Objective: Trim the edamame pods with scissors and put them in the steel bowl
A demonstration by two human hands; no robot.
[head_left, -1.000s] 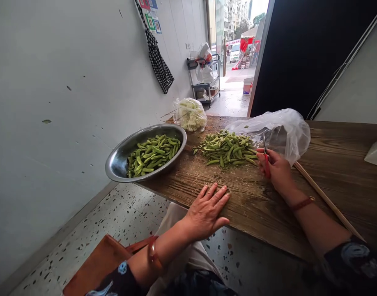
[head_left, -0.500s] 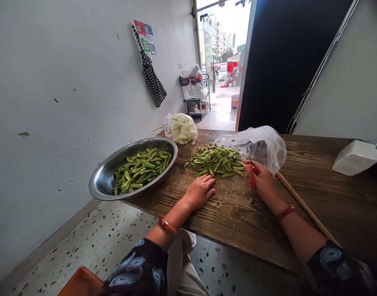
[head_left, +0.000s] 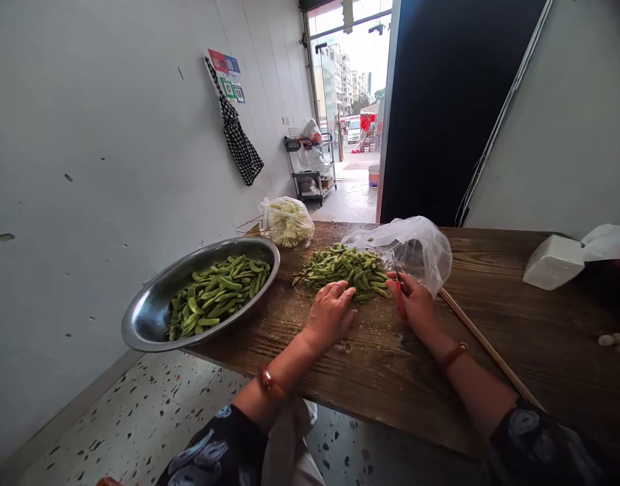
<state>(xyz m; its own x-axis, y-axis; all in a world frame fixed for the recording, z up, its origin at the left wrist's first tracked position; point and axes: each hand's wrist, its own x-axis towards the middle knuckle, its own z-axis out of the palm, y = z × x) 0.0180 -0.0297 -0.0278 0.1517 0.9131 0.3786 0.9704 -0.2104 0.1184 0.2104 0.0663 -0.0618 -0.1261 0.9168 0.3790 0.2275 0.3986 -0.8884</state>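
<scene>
Your left hand (head_left: 331, 314) is at the near edge of a pile of green pods (head_left: 335, 266) on the table (head_left: 391, 391). Its fingers are bent and partly curled; you can't tell from here whether they have hold of a pod. Your right hand (head_left: 416, 307) is closed around the red handle of the scissors (head_left: 401, 300), with the blades pointing up and away from you, just beside the pile's right end. To your left, the steel bowl (head_left: 138, 332) holds more pods and juts past the table's edge. Behind the pile and to its right lies a clear bag (head_left: 434, 260), with a stick (head_left: 485, 341) slanting from near it back toward your right arm. Beyond the bowl sits a bagged pale vegetable (head_left: 288, 224). A white block (head_left: 553, 263) stands at the far right.
</scene>
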